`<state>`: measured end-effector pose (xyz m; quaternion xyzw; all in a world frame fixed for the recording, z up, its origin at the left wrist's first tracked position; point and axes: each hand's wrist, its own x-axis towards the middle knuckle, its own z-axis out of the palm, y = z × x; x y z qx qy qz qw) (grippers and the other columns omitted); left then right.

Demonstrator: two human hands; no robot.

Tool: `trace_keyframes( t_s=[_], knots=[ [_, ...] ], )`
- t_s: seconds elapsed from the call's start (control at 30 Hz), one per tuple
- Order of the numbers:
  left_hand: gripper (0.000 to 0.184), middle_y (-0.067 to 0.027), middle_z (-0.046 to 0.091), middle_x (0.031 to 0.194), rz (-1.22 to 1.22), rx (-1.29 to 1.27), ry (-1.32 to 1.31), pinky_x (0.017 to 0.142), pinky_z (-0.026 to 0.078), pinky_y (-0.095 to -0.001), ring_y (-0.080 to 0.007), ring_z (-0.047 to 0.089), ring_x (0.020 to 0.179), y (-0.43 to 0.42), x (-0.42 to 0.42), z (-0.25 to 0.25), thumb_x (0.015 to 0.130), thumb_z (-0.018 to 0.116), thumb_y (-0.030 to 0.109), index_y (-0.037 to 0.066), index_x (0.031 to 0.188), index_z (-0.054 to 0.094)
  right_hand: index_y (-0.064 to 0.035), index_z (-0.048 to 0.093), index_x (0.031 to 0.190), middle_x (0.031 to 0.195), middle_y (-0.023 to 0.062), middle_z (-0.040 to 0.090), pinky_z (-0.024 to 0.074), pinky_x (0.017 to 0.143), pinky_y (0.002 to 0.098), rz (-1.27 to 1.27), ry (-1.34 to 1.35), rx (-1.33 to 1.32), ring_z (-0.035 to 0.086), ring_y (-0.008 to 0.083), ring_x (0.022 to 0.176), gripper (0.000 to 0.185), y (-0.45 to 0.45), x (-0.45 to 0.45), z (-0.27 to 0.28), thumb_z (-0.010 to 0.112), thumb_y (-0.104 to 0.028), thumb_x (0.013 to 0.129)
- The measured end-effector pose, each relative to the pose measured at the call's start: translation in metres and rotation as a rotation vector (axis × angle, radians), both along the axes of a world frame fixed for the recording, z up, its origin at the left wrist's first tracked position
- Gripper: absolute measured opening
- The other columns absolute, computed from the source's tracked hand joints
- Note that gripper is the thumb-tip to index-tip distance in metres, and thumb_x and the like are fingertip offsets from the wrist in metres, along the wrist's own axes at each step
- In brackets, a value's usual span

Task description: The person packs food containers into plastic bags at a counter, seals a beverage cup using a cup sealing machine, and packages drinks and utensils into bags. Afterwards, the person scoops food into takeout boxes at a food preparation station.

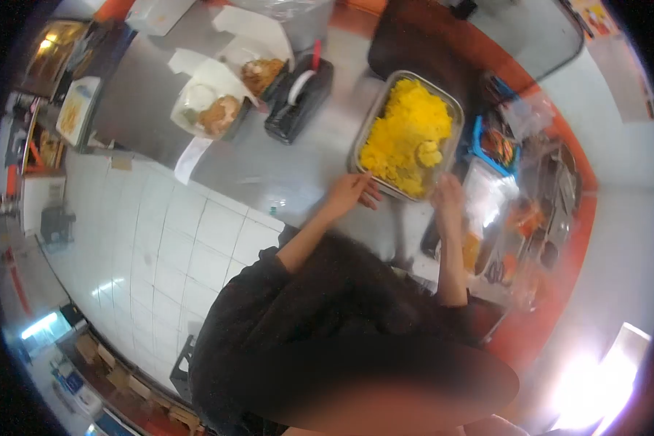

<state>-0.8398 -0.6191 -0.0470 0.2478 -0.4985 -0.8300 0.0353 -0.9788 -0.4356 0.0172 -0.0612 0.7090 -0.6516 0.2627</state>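
A metal tray (357,149) of yellow rice (414,116) sits on the steel counter. My left hand (352,192) is beside its near left corner, fingers loosely bent and partly apart, holding nothing visible. At the near right corner is my right hand (447,192), somewhat blurred, with its fingers drawn together; what they hold, if anything, is too unclear to name. A small rounded shape (429,152) lies in the rice just beyond this hand.
Two open white food boxes (193,109) with food stand at the left, near a black container (287,120) and a white paper slip (191,160). To the right are a blue basket (477,138), plastic bags and scissors (495,272). A dark panel is behind the tray.
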Motion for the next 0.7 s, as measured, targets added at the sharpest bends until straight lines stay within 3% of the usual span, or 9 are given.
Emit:
trace_keyframes(
  t_s=[0.07, 0.17, 0.23, 0.3, 0.4, 0.43, 0.47, 0.6, 0.7],
  knots=[
    [0.040, -0.0105, 0.064, 0.078, -0.261, -0.069, -0.055, 0.062, 0.049, -0.0282, -0.0191, 0.065, 0.063, -0.021, 0.010, 0.015, 0.097, 0.038, 0.032, -0.002, 0.089, 0.057, -0.0042, 0.055, 0.107, 0.078, -0.0033, 0.053, 0.0380, 0.056, 0.0179, -0.036, -0.017, -0.039, 0.049, 0.0054, 0.066, 0.029, -0.044, 0.018, 0.037, 0.055, -0.028, 0.090],
    [0.023, -0.0086, 0.062, 0.081, -0.338, -0.262, -0.048, 0.061, 0.050, -0.0308, -0.0169, 0.060, 0.068, -0.055, 0.030, 0.046, 0.094, 0.045, 0.020, 0.000, 0.094, 0.056, -0.0028, 0.055, 0.109, 0.085, 0.0019, 0.057, 0.0381, 0.059, 0.0183, 0.188, -0.126, -0.223, 0.048, 0.0045, 0.070, 0.025, -0.108, 0.024, 0.059, 0.048, -0.021, 0.094],
    [0.020, -0.0072, 0.060, 0.079, -0.343, -0.289, -0.015, 0.062, 0.049, -0.0297, -0.0155, 0.058, 0.068, -0.075, 0.048, 0.043, 0.093, 0.046, 0.018, 0.001, 0.095, 0.056, 0.0013, 0.052, 0.114, 0.081, 0.0071, 0.060, 0.0293, 0.049, 0.0175, 0.338, -0.139, -0.363, 0.033, 0.0040, 0.053, 0.027, -0.170, 0.031, 0.056, 0.039, -0.015, 0.097],
    [0.017, -0.0058, 0.059, 0.078, -0.353, -0.315, 0.016, 0.062, 0.048, -0.0285, -0.0141, 0.056, 0.067, -0.092, 0.071, 0.039, 0.092, 0.048, 0.017, 0.002, 0.096, 0.056, -0.0005, 0.055, 0.109, 0.087, 0.0054, 0.059, 0.0353, 0.056, 0.0200, 0.470, -0.159, -0.390, 0.041, 0.0038, 0.064, 0.027, -0.228, 0.033, 0.040, 0.038, -0.016, 0.096],
    [0.016, -0.0064, 0.059, 0.075, -0.323, -0.432, 0.077, 0.060, 0.047, -0.0267, -0.0129, 0.058, 0.065, -0.109, 0.110, 0.032, 0.090, 0.052, 0.015, 0.000, 0.093, 0.055, 0.0008, 0.056, 0.108, 0.090, 0.0113, 0.060, 0.0392, 0.059, 0.0232, 0.659, 0.038, -0.254, 0.042, 0.0090, 0.062, 0.023, -0.315, 0.030, 0.015, 0.045, -0.012, 0.092],
    [0.015, -0.0053, 0.058, 0.077, -0.305, -0.324, 0.060, 0.062, 0.047, -0.0265, -0.0125, 0.056, 0.066, -0.111, 0.122, 0.028, 0.091, 0.050, 0.014, 0.000, 0.096, 0.054, 0.0008, 0.056, 0.108, 0.090, 0.0113, 0.060, 0.0392, 0.059, 0.0232, 0.665, 0.040, -0.258, 0.042, 0.0090, 0.062, 0.023, -0.349, 0.028, -0.004, 0.045, -0.012, 0.092],
    [0.015, -0.0042, 0.057, 0.079, -0.288, -0.214, 0.043, 0.063, 0.047, -0.0264, -0.0121, 0.054, 0.068, -0.115, 0.133, 0.025, 0.092, 0.048, 0.012, 0.001, 0.100, 0.053, 0.0007, 0.057, 0.103, 0.092, 0.0128, 0.058, 0.0414, 0.064, 0.0277, 0.623, 0.539, 0.001, 0.046, 0.0140, 0.069, 0.021, -0.382, 0.027, -0.030, 0.048, -0.011, 0.088],
    [0.016, -0.0041, 0.056, 0.078, -0.256, -0.151, 0.038, 0.062, 0.047, -0.0268, -0.0120, 0.054, 0.067, -0.132, 0.157, 0.030, 0.093, 0.048, 0.013, 0.000, 0.101, 0.053, 0.0018, 0.057, 0.091, 0.094, 0.0172, 0.051, 0.0436, 0.077, 0.0410, 0.488, 1.545, 0.647, 0.051, 0.0302, 0.089, 0.020, -0.432, 0.050, -0.063, 0.054, -0.013, 0.078],
    [0.019, -0.0044, 0.055, 0.076, -0.155, -0.150, 0.009, 0.060, 0.047, -0.0273, -0.0123, 0.054, 0.064, -0.148, 0.163, 0.035, 0.094, 0.049, 0.018, 0.001, 0.099, 0.055, 0.0053, 0.054, 0.098, 0.090, 0.0181, 0.052, 0.0442, 0.075, 0.0393, 0.433, 1.427, 0.543, 0.052, 0.0328, 0.089, 0.025, -0.434, 0.054, -0.062, 0.051, -0.015, 0.083]
  ],
)
